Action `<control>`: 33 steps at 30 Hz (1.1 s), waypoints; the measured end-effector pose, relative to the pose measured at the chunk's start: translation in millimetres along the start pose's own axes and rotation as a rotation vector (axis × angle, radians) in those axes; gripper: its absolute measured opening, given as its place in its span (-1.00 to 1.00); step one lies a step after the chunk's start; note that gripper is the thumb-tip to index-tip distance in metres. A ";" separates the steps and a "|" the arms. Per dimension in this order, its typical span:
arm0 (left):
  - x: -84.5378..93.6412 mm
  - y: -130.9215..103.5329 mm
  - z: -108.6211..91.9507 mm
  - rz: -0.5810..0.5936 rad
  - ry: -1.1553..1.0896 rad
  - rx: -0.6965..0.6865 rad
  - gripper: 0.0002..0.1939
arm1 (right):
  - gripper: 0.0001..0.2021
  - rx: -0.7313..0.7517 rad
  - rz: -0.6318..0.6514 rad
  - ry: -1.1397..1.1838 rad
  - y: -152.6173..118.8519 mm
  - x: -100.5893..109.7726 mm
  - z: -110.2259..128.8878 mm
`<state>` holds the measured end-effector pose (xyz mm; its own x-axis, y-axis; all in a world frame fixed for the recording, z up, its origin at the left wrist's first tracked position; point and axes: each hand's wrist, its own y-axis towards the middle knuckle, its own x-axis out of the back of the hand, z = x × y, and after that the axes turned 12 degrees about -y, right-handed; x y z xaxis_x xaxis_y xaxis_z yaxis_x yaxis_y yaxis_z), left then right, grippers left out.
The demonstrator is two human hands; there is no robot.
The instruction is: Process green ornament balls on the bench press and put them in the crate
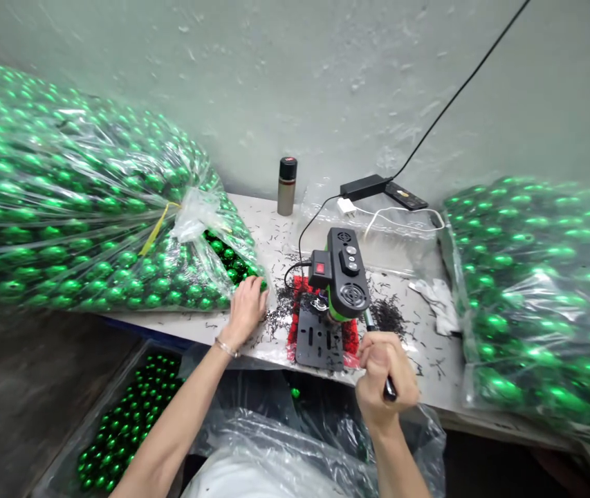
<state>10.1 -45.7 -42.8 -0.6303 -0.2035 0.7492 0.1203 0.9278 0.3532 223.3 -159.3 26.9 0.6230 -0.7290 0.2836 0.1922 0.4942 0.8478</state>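
Observation:
My right hand (385,373) is wrapped round the black-ended lever (389,389) of a small bench drill press (347,266). The press has a black head, a red switch and a slotted black base plate (319,342), over something red (351,339). My left hand (247,308), fingers curled, is at the opening of a big clear bag (92,235) full of shiny green balls (226,259). Some green shows by its fingertips; what they hold, if anything, is hidden. The spot under the press head is mostly hidden.
Black shavings (388,317) litter the white table (253,207). Another bag of green balls (544,297) stands right, beside a white glove (440,304). Behind are a bottle (287,187) and a power adapter (364,187) with cables. Below left sits a container of green balls (133,415).

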 end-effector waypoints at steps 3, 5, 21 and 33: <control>-5.9 29.8 11.3 0.115 0.119 0.050 -0.66 | -0.72 0.005 -0.001 -0.002 -0.1 0.4 -0.7; -6.9 34.7 13.0 0.141 0.118 0.048 -0.64 | -0.73 0.013 0.007 -0.004 -0.6 0.7 -1.4; -33.9 -42.7 -44.0 0.230 -1.367 0.679 -0.54 | -0.73 0.026 0.039 -0.019 -1.3 1.1 0.5; -50.8 -53.8 -62.2 0.249 -0.490 -0.116 -0.67 | -0.76 0.053 0.060 -0.001 -7.0 1.7 -4.4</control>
<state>83.3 -104.7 -65.1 -0.8513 0.2125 0.4797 0.3774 0.8832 0.2785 226.3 -162.0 19.5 0.6317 -0.6991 0.3349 0.1143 0.5113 0.8518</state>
